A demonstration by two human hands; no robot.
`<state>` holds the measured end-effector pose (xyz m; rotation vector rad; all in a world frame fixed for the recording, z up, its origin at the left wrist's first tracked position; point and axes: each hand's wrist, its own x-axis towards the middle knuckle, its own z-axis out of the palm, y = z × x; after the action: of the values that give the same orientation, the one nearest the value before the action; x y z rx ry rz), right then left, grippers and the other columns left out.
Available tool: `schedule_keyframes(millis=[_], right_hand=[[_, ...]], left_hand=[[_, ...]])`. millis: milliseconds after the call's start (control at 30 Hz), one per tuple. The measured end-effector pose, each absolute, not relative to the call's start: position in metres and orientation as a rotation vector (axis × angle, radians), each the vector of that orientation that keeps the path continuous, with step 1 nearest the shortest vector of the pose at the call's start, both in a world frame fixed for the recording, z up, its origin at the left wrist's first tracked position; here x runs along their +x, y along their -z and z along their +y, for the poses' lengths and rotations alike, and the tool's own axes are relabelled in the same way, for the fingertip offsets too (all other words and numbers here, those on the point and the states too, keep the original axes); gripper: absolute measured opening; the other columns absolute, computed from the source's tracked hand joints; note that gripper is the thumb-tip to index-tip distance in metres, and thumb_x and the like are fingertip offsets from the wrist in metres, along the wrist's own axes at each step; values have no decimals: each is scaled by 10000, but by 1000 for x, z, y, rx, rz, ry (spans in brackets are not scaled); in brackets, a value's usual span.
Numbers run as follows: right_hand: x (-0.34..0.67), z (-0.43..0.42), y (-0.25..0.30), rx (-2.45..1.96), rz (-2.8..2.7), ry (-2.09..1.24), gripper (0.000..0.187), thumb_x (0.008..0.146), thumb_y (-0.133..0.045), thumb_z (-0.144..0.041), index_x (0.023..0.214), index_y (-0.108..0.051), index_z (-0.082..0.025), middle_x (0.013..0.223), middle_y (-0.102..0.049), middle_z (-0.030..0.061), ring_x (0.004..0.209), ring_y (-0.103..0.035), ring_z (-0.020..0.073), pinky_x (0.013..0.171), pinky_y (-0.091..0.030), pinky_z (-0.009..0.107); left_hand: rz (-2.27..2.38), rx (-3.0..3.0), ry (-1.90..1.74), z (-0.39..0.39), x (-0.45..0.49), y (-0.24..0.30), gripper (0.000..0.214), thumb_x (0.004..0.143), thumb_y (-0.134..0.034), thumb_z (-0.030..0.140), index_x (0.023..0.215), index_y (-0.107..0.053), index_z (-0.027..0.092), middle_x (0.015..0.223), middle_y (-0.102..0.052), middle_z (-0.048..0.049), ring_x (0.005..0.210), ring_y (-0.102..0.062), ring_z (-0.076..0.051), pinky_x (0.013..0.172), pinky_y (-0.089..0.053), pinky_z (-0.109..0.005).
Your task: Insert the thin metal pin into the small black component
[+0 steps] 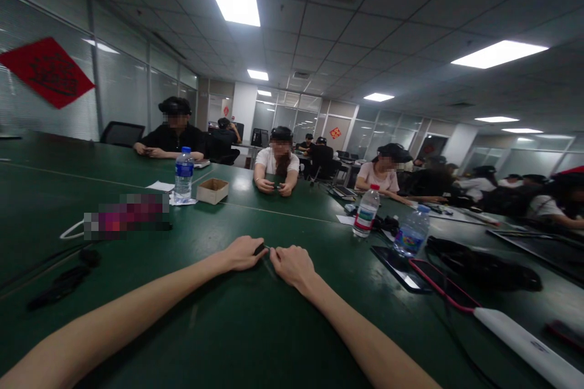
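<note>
Both my arms reach forward over the dark green table (237,328). My left hand (241,253) is closed on a small black object (260,249), whose end shows by the thumb and forefinger; its kind is too small to tell. Just to the right, my right hand (292,264) is closed with its fingers curled. A thin, light tip shows in the narrow gap between the hands. Whether the right fingers grip it, I cannot tell. Both hands are low, at the tabletop.
Beyond my hands stand an open cardboard box (212,191) and a blue-capped bottle (184,175). On the right are a red-capped bottle (366,211), another bottle (411,232), a dark tablet (400,268) and a white power bank (524,340). Black cables lie left. People sit opposite.
</note>
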<state>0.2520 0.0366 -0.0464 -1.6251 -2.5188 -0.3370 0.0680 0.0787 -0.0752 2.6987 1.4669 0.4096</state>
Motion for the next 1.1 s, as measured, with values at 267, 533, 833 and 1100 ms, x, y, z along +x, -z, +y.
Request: schedule_keyframes(millis=[267,533,833,1100], right_hand=[[254,40,45,-1611,-2574,334,629,986,-155,-468,909,-707,-176,880,-710,110,751,-670,186,722,-461,278],[255,36,43,-1459,-2739,447,555,962,-252,-462,844,-716,-182,821,-714,91,751,-671,198,725,-454,281],[252,34,47,-1645,-2518,376,630,982,-148,-468,918,-704,-178,890,-708,118,783,-672,207,730,-458,299],[253,38,50,-1669,-2524,304,662,979,-122,-496,928,-699,-176,907,-703,124,770,-671,208,720,-462,311]], left_hand=[[1453,2703,-382,75,66,72,437,928,-240,514,948,-544,200,883,-652,-97,826,-626,-235,690,-431,-298],[1510,2672,-372,80,67,77,470,925,-226,537,967,-547,197,915,-656,-108,846,-632,-240,706,-441,-303],[1530,2683,-351,85,67,81,460,925,-233,527,968,-553,201,916,-656,-111,850,-633,-246,721,-451,-312],[1502,2694,-374,81,67,78,481,926,-213,538,972,-548,197,915,-657,-112,841,-633,-243,720,-449,-312]])
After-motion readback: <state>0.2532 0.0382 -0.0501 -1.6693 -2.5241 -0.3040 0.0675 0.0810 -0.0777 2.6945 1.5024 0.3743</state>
